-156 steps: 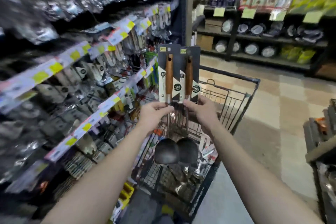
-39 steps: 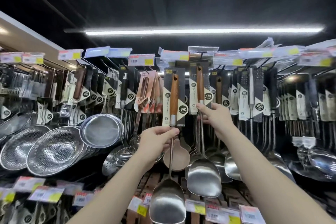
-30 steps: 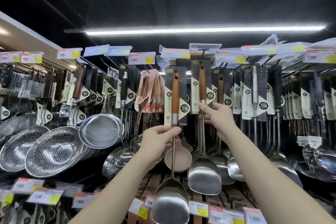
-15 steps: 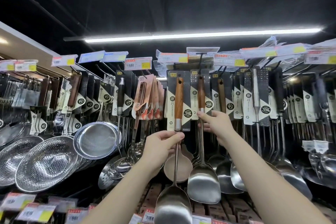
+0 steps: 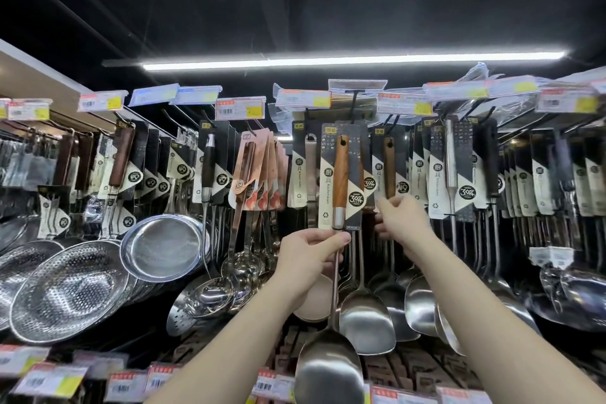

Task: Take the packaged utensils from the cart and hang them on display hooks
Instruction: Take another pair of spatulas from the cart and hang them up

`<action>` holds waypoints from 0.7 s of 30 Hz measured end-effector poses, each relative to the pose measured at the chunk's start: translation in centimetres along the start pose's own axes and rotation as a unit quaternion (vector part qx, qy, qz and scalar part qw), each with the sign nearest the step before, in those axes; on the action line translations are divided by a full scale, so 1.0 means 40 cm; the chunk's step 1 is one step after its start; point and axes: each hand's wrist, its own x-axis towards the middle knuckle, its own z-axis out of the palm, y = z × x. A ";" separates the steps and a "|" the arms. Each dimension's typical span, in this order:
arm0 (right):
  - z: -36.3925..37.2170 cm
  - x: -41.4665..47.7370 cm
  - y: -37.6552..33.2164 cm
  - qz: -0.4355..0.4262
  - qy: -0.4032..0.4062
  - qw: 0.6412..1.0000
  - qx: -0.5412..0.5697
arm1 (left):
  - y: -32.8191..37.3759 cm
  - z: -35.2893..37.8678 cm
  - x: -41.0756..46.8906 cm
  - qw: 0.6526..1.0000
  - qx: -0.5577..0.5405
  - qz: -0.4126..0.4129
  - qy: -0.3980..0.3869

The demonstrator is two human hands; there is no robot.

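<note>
My left hand [image 5: 311, 256] grips the steel shaft of a packaged spatula [image 5: 340, 174] with a wooden handle on a black-and-cream card, held upright in front of the display. Its blade [image 5: 328, 371] hangs low. Directly behind it a second identical packaged spatula [image 5: 367, 321] hangs with its card top at a black display hook [image 5: 353, 105]. My right hand [image 5: 401, 223] is raised beside that card, fingertips at its lower right corner. Whether they pinch it is unclear. The cart is out of view.
Rows of carded ladles and spatulas [image 5: 465, 180] hang right and left on hooks under price tags [image 5: 239, 108]. Copper-coloured packs [image 5: 259, 174] hang left of centre. Steel colanders and strainers [image 5: 69, 289] fill the lower left. A light strip [image 5: 354, 59] runs overhead.
I turned from the cart to the display, carrying both spatulas. In the last second the right-hand spatula moved left behind the left-hand one, onto the hook, and my right fingers came off its shaft.
</note>
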 end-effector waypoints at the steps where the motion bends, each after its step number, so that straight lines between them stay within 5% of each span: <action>1: -0.007 -0.014 -0.012 -0.014 0.004 0.999 0.034 | 0.000 0.008 0.002 1.000 -0.001 -0.002 0.001; 4: -0.018 -0.058 -0.049 -0.009 -0.105 0.980 0.167 | 0.000 0.035 0.011 1.000 -0.013 -0.004 -0.009; 6: -0.013 -0.075 -0.055 -0.030 -0.140 0.978 0.153 | 0.003 0.055 0.016 1.000 -0.021 -0.007 -0.015; 21: 0.015 -0.018 -0.078 -0.088 -0.047 0.978 0.185 | 0.001 0.072 0.029 0.998 0.001 0.045 -0.038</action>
